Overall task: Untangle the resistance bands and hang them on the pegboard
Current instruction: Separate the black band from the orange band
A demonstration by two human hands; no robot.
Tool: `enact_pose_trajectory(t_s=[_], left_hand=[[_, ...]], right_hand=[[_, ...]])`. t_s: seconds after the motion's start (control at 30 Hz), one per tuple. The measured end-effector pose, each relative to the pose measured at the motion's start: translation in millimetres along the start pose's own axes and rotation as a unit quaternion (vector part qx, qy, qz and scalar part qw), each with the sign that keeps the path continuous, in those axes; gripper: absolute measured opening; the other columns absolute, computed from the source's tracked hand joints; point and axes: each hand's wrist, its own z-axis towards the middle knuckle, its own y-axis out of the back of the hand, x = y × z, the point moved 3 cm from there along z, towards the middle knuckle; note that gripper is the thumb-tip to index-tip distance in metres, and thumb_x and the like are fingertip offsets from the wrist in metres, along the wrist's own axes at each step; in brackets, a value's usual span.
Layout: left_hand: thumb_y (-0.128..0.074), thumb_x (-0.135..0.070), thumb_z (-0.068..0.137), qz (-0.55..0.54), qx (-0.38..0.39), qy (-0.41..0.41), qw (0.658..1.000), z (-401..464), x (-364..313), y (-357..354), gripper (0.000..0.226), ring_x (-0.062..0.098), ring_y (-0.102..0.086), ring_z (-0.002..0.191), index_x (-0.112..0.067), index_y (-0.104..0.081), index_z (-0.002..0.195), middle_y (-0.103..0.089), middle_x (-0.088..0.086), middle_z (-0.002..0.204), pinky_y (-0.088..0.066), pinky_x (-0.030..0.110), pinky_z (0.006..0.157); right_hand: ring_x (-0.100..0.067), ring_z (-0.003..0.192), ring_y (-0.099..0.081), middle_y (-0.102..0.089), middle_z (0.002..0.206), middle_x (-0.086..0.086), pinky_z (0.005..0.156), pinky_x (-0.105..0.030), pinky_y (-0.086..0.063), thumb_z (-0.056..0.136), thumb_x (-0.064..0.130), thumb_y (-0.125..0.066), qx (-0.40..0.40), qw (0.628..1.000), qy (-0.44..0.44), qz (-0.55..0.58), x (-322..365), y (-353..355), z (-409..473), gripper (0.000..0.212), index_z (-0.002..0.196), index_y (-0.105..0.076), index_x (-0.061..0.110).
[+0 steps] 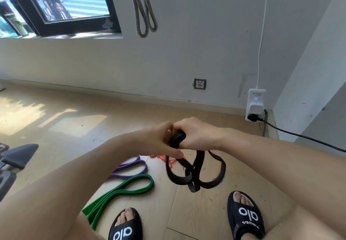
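A black resistance band (194,172) hangs in tangled loops above the wooden floor, bunched at its top between both hands. My right hand (196,134) grips the bunched top of it. My left hand (159,140) pinches the same band just beside the right, fingers closed on it. On the floor below lie a green band (119,193), a purple band (131,168) and an orange band (168,158), the orange one partly hidden behind the black loops. A grey band (144,11) hangs on the white wall above. No pegboard is in view.
A window (61,5) is at the upper left. A wall socket (199,83) and a white plug adapter (255,104) with a black cable (299,136) sit low on the wall. A grey chair part (16,157) is at the left. My feet wear black slippers (245,215).
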Motion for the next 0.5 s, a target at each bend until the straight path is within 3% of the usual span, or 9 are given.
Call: enact_pose_trajectory(t_s=[0.07,0.13,0.2,0.33,0.43,0.5], left_hand=[[-0.084,-0.047,0.072,0.048,-0.03,-0.003,0.998,2,0,4,0.043,0.023,-0.069,0.08,-0.032,-0.05,0.094,-0.07,-0.003,0.09,-0.058,0.047,0.076],[-0.081,-0.043,0.08,0.084,-0.045,-0.018,0.995,2,0,10,0.03,0.007,-0.056,0.065,-0.036,-0.052,0.084,-0.06,-0.013,0.076,-0.046,0.03,0.063],[-0.076,-0.043,0.086,0.079,-0.03,-0.03,0.996,2,1,14,0.018,0.008,-0.052,0.061,-0.035,-0.06,0.083,-0.059,-0.011,0.068,-0.04,0.029,0.063],[-0.072,-0.042,0.09,0.061,-0.025,-0.044,0.997,0,0,15,0.01,0.015,-0.067,0.079,-0.035,-0.065,0.092,-0.069,-0.007,0.087,-0.053,0.04,0.077],[-0.072,-0.034,0.092,0.06,-0.034,-0.065,0.996,0,-3,13,0.018,0.0,-0.056,0.063,-0.043,-0.057,0.086,-0.062,-0.025,0.069,-0.044,0.024,0.064],[-0.07,-0.032,0.093,0.072,-0.043,-0.058,0.995,-1,-2,17,0.016,0.0,-0.05,0.058,-0.04,-0.058,0.088,-0.059,-0.023,0.062,-0.037,0.02,0.06]], right_hand=[[-0.019,0.078,-0.063,-0.067,0.084,-0.001,0.07,-0.041,-0.052,0.079,0.012,-0.072,-0.005,1.0,0.004,0.014,2,3,-2,0.012,0.087,-0.065,0.019],[-0.018,0.074,-0.06,-0.065,0.082,0.0,0.064,-0.038,-0.049,0.077,0.011,-0.073,-0.007,1.0,0.002,0.018,0,4,-4,0.015,0.083,-0.064,0.021],[-0.016,0.07,-0.057,-0.063,0.082,0.0,0.061,-0.034,-0.045,0.075,0.013,-0.076,-0.009,1.0,-0.008,0.021,-3,6,-5,0.018,0.082,-0.062,0.022],[-0.013,0.068,-0.053,-0.059,0.08,0.001,0.06,-0.03,-0.042,0.074,0.016,-0.082,-0.018,0.999,-0.023,0.04,-6,10,-7,0.023,0.082,-0.061,0.021],[-0.013,0.067,-0.052,-0.059,0.079,0.003,0.059,-0.029,-0.04,0.072,0.016,-0.083,-0.024,0.999,-0.017,0.039,-3,11,-7,0.027,0.085,-0.06,0.021],[-0.013,0.071,-0.055,-0.061,0.083,0.003,0.061,-0.029,-0.043,0.073,0.016,-0.083,-0.015,0.999,-0.019,0.039,-4,13,-8,0.032,0.094,-0.06,0.023]])
